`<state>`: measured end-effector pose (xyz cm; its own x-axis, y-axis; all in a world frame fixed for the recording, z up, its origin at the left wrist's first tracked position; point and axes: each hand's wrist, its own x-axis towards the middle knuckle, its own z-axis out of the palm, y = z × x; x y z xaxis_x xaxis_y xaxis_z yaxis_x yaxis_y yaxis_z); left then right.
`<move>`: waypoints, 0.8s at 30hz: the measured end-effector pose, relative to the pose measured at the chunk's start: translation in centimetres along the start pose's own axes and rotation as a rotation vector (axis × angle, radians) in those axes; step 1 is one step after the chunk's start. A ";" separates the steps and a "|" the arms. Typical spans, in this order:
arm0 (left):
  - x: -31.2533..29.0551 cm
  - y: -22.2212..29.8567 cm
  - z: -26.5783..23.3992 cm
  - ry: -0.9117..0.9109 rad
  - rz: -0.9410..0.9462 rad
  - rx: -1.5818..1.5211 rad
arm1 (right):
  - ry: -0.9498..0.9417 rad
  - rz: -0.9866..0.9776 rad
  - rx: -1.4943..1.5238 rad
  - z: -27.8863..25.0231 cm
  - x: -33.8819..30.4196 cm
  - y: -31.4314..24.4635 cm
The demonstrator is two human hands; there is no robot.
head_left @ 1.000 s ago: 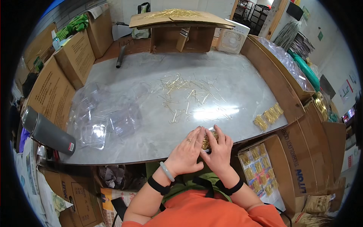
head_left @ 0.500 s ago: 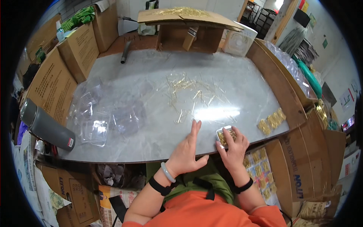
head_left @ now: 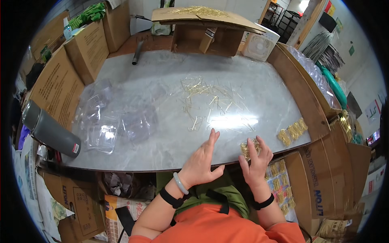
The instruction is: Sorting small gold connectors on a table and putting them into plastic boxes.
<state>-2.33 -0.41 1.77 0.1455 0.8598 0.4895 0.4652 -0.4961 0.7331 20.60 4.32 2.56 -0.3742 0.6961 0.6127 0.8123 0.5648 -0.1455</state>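
My left hand (head_left: 202, 159) is raised at the table's near edge, fingers stretched out and thumb apart, with nothing in it. My right hand (head_left: 257, 162) has its thumb and fingers around a small clump of gold wire hooks (head_left: 244, 150). That clump lies at the near edge of the grey table (head_left: 178, 150). My fingers cover part of it, so I cannot tell whether it sits in a clear box. Farther up the table lie loose gold wire hooks (head_left: 198, 90), scattered. To the right, several similar gold clumps (head_left: 292, 132) stand in a row.
Clear plastic boxes (head_left: 103, 135) lie on the left, beside a grey flask (head_left: 50, 128). A cardboard box (head_left: 227, 42) and a white fan (head_left: 260, 45) stand at the back. Cardboard walls (head_left: 300, 87) border the right side. More gold clumps (head_left: 279, 182) lie below the table edge.
My right hand and the gold clump have shifted slightly to the right. The clump's white rim, seen before, no longer shows. My left hand has hardly moved.
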 end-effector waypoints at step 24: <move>-0.1 -0.3 0.5 -0.002 0.020 0.126 | -0.062 -0.055 0.147 0.1 -0.2 1.4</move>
<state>-2.08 -0.25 1.30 0.1576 0.8502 0.5023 0.5679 -0.4942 0.6583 21.76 5.03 2.14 -0.4465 0.6858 0.5748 0.7173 0.6583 -0.2283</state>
